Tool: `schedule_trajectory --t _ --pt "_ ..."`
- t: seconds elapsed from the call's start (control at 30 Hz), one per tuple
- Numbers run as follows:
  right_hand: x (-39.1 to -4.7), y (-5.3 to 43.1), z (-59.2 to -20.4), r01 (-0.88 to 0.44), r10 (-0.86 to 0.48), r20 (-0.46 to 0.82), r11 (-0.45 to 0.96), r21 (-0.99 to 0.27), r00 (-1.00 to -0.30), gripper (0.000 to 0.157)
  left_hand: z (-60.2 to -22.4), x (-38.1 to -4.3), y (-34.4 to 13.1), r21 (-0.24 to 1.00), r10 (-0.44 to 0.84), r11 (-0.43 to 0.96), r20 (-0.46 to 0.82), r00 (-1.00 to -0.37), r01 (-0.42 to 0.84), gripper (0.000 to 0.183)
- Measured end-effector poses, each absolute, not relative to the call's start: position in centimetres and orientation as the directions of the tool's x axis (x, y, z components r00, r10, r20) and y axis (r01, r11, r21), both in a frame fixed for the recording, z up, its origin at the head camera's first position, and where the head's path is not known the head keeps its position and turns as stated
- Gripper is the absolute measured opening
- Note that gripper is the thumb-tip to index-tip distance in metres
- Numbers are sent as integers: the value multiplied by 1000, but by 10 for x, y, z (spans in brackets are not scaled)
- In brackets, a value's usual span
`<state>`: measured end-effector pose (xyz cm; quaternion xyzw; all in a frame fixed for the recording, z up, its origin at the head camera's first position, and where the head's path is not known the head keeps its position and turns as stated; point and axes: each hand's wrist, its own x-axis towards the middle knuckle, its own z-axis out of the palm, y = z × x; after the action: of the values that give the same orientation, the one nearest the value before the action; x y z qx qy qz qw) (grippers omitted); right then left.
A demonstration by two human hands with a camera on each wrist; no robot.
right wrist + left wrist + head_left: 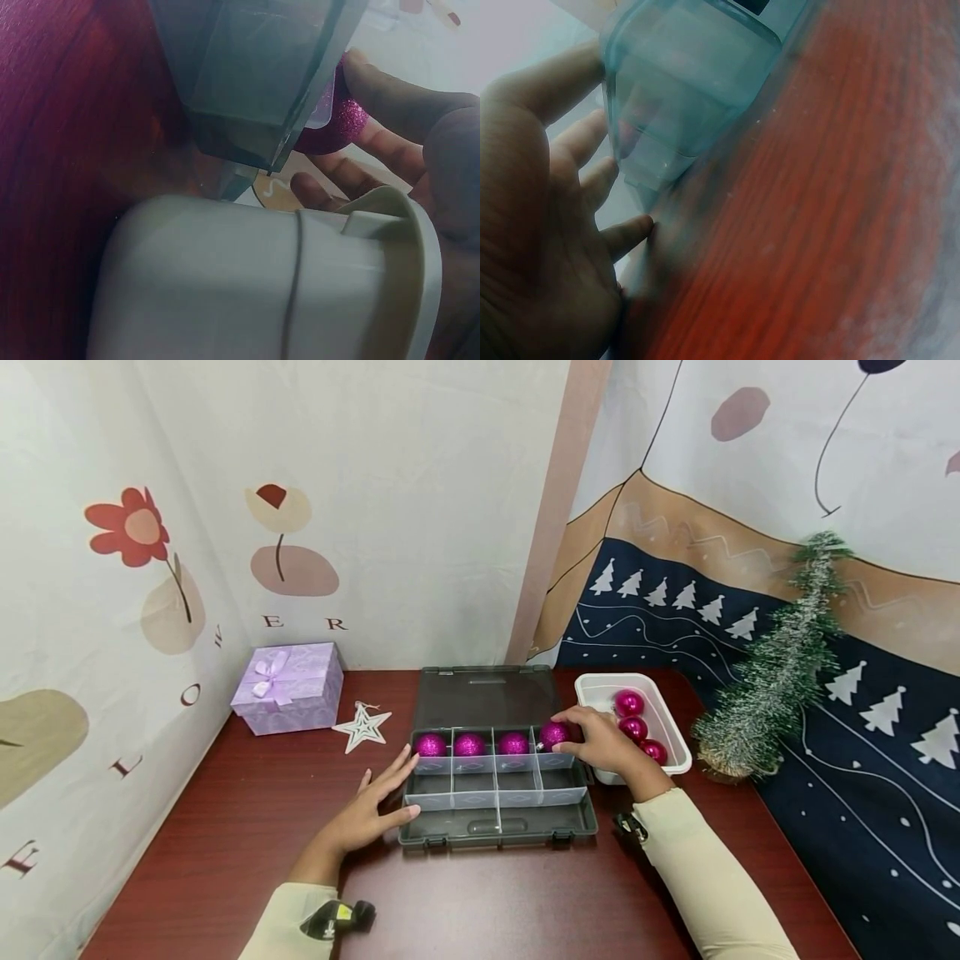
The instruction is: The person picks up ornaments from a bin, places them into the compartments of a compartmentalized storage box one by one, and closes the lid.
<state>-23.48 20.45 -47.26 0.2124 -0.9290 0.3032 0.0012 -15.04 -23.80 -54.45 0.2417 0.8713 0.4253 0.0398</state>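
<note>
A dark see-through compartment box [450, 822] lies with its lid [487, 697] folded back on the table. Three glittery magenta baubles, one of them this bauble [469, 744], sit in separate cells of its back row. Over the back row's right-hand cell, my right hand [603, 743] pinches another glittery bauble [554, 735] between thumb and fingers; the right wrist view shows this bauble [341, 124] at the box wall. My left hand [371, 810] rests against the box's left side with fingers extended, touching its edge in the left wrist view.
Right of the box stands a white tub [678, 743] with several shiny magenta baubles [632, 727]. A small tinsel tree [780, 685] is farther right. At the left are a white star ornament [362, 727] and a lilac gift box [292, 693] near the wall.
</note>
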Motion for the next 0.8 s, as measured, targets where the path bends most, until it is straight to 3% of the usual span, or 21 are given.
schedule_trajectory --t 0.8 --pt "-237 207 -473 -398 -418 118 683 -612 -901 46 -545 -151 -238 761 458 518 138 -878 390 87"
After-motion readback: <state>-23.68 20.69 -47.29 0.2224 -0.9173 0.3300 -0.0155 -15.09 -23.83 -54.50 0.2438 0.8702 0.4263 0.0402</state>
